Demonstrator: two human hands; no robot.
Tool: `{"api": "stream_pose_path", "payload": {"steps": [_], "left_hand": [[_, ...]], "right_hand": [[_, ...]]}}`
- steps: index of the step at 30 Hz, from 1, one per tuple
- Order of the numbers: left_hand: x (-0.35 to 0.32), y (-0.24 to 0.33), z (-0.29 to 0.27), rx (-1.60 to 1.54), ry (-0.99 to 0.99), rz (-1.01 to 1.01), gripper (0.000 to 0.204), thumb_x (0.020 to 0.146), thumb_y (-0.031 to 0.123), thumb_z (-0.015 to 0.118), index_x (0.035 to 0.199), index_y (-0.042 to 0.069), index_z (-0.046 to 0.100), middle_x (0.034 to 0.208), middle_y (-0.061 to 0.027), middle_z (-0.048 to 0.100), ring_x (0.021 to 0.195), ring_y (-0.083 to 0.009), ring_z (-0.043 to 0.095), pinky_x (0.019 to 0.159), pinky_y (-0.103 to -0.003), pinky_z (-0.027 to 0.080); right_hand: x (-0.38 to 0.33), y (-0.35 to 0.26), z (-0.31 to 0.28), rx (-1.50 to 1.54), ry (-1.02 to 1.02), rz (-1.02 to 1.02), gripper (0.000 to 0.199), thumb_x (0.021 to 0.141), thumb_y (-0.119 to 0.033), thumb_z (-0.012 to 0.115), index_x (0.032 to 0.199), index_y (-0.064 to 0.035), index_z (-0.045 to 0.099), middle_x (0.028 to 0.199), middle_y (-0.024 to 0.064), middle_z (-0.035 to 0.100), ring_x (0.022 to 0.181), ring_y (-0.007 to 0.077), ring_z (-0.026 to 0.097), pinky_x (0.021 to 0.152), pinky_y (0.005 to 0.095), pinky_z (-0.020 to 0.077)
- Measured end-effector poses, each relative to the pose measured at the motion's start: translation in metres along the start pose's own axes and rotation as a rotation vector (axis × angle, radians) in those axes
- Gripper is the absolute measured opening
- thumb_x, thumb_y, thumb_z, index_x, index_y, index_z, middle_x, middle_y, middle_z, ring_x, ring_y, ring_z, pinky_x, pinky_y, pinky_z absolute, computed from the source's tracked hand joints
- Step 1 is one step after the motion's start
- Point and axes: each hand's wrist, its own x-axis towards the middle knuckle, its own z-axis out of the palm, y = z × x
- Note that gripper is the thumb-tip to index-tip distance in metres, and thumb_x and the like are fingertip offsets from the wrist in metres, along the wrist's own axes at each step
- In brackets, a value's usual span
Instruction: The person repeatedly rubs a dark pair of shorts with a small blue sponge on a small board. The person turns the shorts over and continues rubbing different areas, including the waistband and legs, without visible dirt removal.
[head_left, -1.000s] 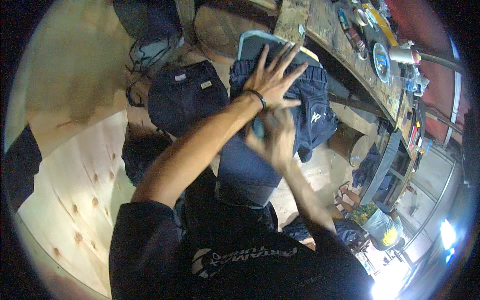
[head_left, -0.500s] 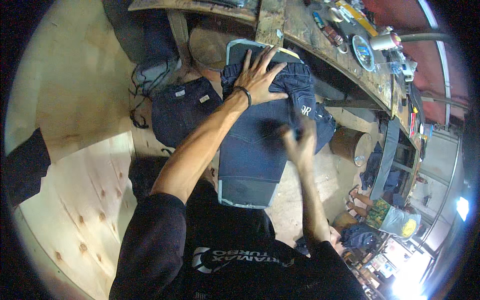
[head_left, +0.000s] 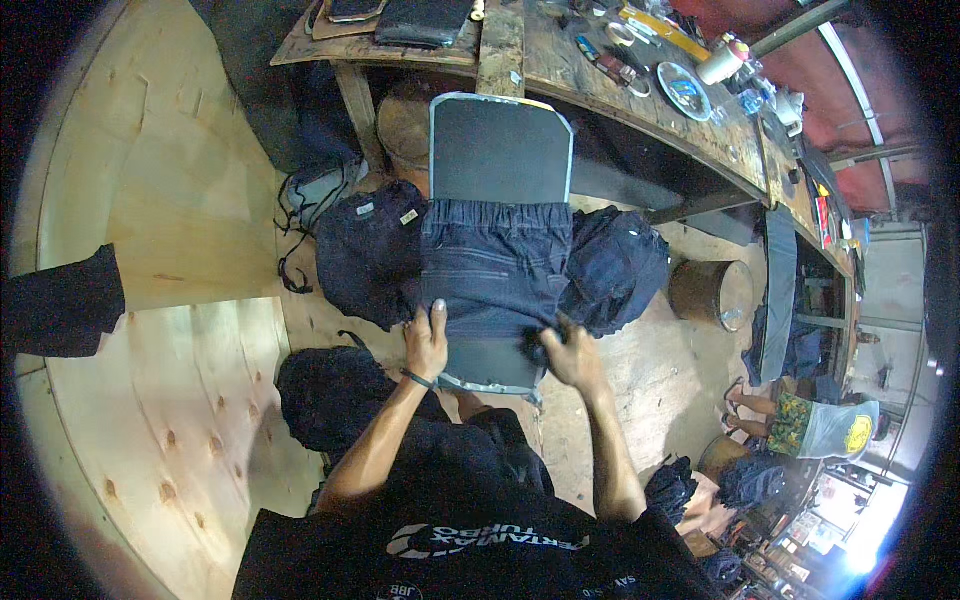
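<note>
Dark blue denim shorts (head_left: 495,262) with a gathered elastic waistband lie stretched over a flat dark board (head_left: 500,150) with a pale edge. The board shows beyond the waistband and again below the hems. At the lower left edge of the shorts is my left hand (head_left: 427,345), its thumb on top and its other fingers curled round the side, partly hidden. My right hand (head_left: 577,358) pinches the lower right edge, where dark cloth bunches at the fingertips.
Dark garments lie in piles left (head_left: 365,255) and right (head_left: 620,270) of the board. Ahead runs a worn wooden workbench (head_left: 640,120) bearing a plate (head_left: 684,92) and tools. A round wooden stool (head_left: 712,293) stands to the right. Another person (head_left: 820,425) is farther right.
Both hands have moved down toward me, from the waistband and right side to the lower edge. The shorts have slid down the board, baring its far end.
</note>
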Motion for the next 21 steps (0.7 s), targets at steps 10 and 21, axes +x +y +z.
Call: {"api": "stream_pose_path", "payload": {"steps": [10,21], "left_hand": [[0.131,0.035,0.011,0.119,-0.003,0.051,0.085,0.113,0.054,0.049,0.160,-0.015,0.034,0.157,-0.0396,0.050,0.148,-0.0500,0.049,0.124,-0.045,0.038],[-0.072,-0.008,-0.013,0.114,-0.039,0.032,0.068,0.114,0.052,0.049,0.137,-0.012,0.059,0.142,-0.0412,0.059,0.135,-0.0553,0.056,0.113,-0.054,0.044]], "right_hand": [[0.072,-0.017,-0.051,-0.059,-0.155,-0.161,0.084,0.104,-0.059,0.065,0.149,0.0117,0.058,0.142,0.0383,0.064,0.137,0.0448,0.064,0.116,0.0459,0.0490],[-0.017,0.042,-0.009,-0.050,-0.555,-0.110,0.076,0.099,-0.070,0.064,0.127,0.0008,0.073,0.121,0.0321,0.075,0.118,0.0501,0.071,0.103,0.0557,0.0558]]}}
